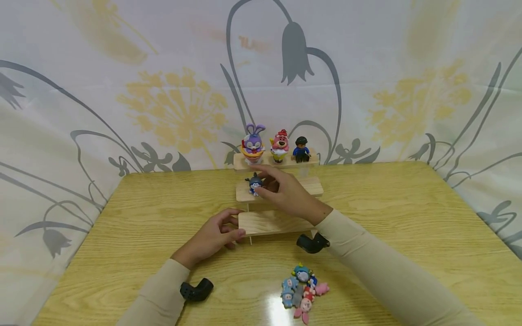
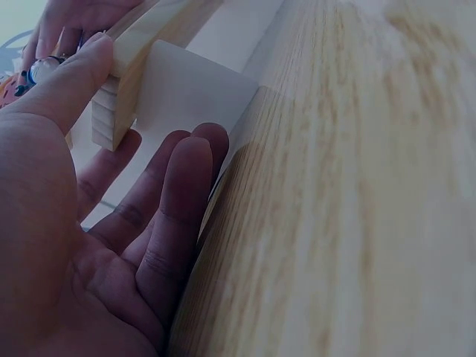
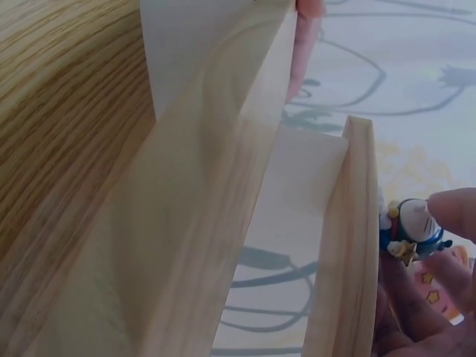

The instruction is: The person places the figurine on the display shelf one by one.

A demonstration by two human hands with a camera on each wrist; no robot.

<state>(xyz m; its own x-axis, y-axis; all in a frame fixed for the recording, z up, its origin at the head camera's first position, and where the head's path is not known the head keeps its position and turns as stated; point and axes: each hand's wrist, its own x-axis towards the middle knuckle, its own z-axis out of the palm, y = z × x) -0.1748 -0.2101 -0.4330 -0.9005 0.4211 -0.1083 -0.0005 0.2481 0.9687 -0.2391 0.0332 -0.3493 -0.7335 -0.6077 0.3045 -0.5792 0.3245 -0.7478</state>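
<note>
The right hand [image 1: 287,192] grasped a small blue figurine [image 1: 255,184] between thumb and fingers at the left part of the wooden stand's middle step. It came in from the stand's right side, perhaps so that the figurine's white face stayed turned toward the front. The left hand [image 1: 214,233] gripped the left end of the stand's lowest step, thumb on top and a finger beneath, its other fingers loose; this was probably to keep the stand [image 1: 261,222] from sliding on the worktop [image 1: 163,208].

On the stand's top step stood a purple rabbit figurine [image 1: 253,147], a pink figurine [image 1: 279,145] and a dark-capped figure [image 1: 302,149], spaced in a row and facing front, likely so that each could be seen. In front of the stand lay a cluster of small figurines [image 1: 298,296], presumably gathered within easy reach; its grey piece was hard to make out.

The right hand hid part of the stand's middle step, and whether the blue figurine's feet bore on the wood could not be told. In the right wrist view, the picture's edge cut that hand off.
</note>
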